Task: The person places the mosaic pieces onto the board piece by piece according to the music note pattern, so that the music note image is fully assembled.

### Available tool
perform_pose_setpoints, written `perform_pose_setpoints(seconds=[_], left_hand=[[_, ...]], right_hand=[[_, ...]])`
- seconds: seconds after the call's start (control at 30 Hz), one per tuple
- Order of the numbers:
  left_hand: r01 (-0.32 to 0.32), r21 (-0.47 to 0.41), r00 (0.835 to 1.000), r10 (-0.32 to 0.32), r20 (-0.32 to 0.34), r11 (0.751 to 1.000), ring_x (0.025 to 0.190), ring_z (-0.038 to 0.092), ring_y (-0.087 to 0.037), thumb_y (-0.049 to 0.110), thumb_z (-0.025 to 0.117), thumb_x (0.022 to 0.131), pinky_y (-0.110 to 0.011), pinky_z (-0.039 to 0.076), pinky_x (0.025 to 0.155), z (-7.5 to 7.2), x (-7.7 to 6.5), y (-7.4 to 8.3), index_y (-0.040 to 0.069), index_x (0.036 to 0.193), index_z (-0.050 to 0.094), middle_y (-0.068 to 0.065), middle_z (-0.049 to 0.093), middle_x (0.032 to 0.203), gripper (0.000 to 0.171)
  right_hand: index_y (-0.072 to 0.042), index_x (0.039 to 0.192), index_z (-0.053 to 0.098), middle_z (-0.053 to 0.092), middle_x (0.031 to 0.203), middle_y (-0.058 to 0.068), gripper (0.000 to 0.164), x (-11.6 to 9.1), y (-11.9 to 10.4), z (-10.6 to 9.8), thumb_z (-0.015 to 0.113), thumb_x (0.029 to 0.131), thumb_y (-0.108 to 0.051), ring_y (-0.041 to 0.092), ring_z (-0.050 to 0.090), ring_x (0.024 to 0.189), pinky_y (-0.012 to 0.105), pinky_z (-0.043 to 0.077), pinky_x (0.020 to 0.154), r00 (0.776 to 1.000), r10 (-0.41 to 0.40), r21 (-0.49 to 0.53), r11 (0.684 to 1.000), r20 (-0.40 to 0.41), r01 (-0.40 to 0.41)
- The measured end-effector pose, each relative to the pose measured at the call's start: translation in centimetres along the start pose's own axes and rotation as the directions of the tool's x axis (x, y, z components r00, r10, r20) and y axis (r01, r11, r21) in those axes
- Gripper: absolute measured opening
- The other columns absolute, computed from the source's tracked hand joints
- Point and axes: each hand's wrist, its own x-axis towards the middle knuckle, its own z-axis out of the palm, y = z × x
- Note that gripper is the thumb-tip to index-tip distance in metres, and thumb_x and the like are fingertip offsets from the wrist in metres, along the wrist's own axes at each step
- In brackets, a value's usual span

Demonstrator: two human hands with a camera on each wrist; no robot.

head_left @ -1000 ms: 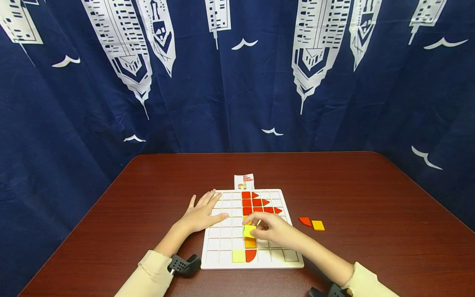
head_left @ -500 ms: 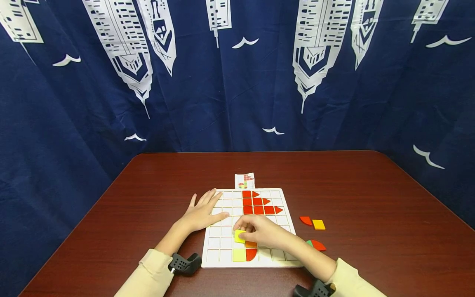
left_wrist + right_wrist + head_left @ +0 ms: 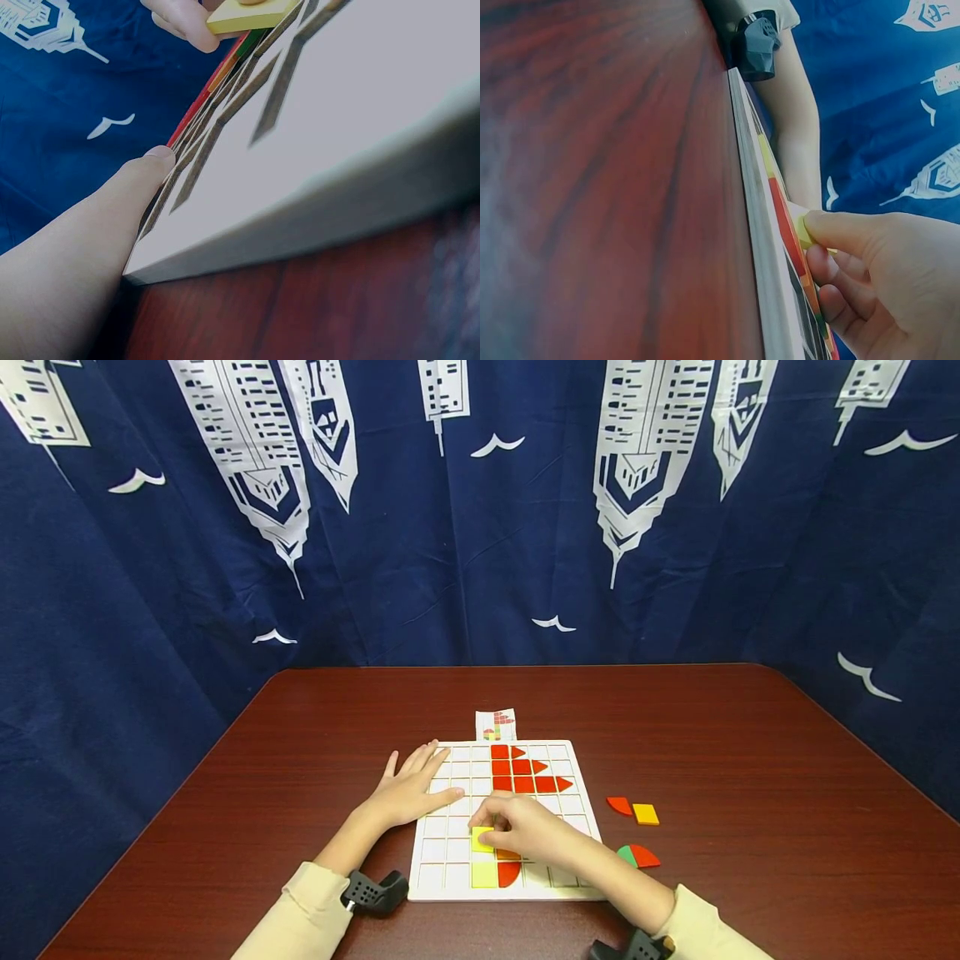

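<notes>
My right hand pinches a yellow square tile between thumb and fingers over a white grid board. In the left wrist view the yellow tile is tilted and above the board's surface. Directly nearer to me lies a pale yellow square tile, with a red quarter-round tile on its right. An orange tile shows partly under the right hand. My left hand rests spread on the board's left edge. Rows of red squares and triangles fill cells farther up.
Right of the board lie a red quarter-round tile, a yellow square tile, and a green piece touching a red one. A printed pattern card stands behind the board. A blue curtain hangs beyond the table.
My right hand has carried the yellow tile left and slightly nearer, to just above the pale yellow tile. The green and red pieces at right have come out from behind the arm. The left hand stays.
</notes>
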Motion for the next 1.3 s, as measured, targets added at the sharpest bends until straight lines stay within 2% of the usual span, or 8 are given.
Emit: perform_pose_setpoints(seconds=[0.2,0.5,0.63,0.83,1.03,1.3], left_hand=[[0.003,-0.001,1.000,-0.003,0.001,1.000,0.142,0.011,-0.021,0.067,0.041,0.083,-0.055,-0.005,0.110,-0.04,-0.04,0.02,0.022,0.145,0.023,-0.002,0.012,0.154,0.079],[-0.005,0.001,1.000,0.005,-0.007,1.000,0.142,0.012,-0.022,0.067,0.041,0.083,-0.055,-0.005,0.110,0.09,-0.02,0.04,0.022,0.145,0.024,-0.002,0.013,0.154,0.078],[-0.007,0.003,1.000,0.007,-0.005,1.000,0.142,0.012,-0.023,0.066,0.041,0.083,-0.056,-0.004,0.110,0.16,-0.04,0.04,0.022,0.145,0.024,-0.003,0.013,0.154,0.078],[-0.007,0.005,1.000,0.007,-0.006,1.000,0.142,0.012,-0.023,0.066,0.041,0.083,-0.055,-0.005,0.110,0.12,-0.11,0.10,0.021,0.145,0.024,-0.003,0.013,0.154,0.079],[-0.003,0.001,1.000,0.003,-0.005,1.000,0.142,0.012,-0.023,0.067,0.041,0.083,-0.055,-0.005,0.110,0.13,-0.14,0.13,0.021,0.145,0.024,-0.003,0.013,0.154,0.079],[-0.007,0.000,1.000,0.007,-0.008,1.000,0.142,0.012,-0.023,0.067,0.041,0.083,-0.055,-0.004,0.110,0.02,-0.20,0.17,0.021,0.145,0.024,-0.003,0.014,0.154,0.079]], right_hand=[[-0.011,0.091,0.065,0.061,0.084,-0.004,0.010,-0.01,-0.11,0.18,0.067,0.081,-0.011,-0.002,0.045,0.066,0.015,0.042,0.060,1.000,0.011,0.009,1.000,-0.011,-0.011],[-0.012,0.082,0.066,0.054,0.075,-0.008,0.004,-0.11,-0.03,0.42,0.068,0.080,-0.014,-0.003,0.044,0.067,0.013,0.040,0.062,0.999,-0.035,-0.085,0.996,-0.009,0.034],[-0.012,0.087,0.064,0.052,0.075,-0.007,0.006,-0.18,-0.07,0.47,0.066,0.081,-0.013,-0.002,0.044,0.069,0.013,0.040,0.063,0.998,-0.063,-0.095,0.993,0.009,0.064],[-0.016,0.100,0.066,0.055,0.089,-0.005,0.017,-0.31,-0.33,0.42,0.064,0.084,-0.018,-0.001,0.045,0.072,0.014,0.042,0.068,0.995,-0.084,-0.127,0.988,0.053,0.090],[-0.013,0.093,0.064,0.051,0.083,-0.007,0.015,-0.36,-0.43,0.40,0.069,0.079,-0.019,-0.001,0.042,0.069,0.014,0.040,0.065,0.995,-0.082,-0.114,0.990,0.052,0.087],[-0.012,0.089,0.065,0.054,0.082,-0.007,0.015,-0.35,-0.36,0.36,0.071,0.077,-0.021,-0.002,0.045,0.069,0.013,0.041,0.063,0.997,-0.064,-0.098,0.993,0.042,0.068]])
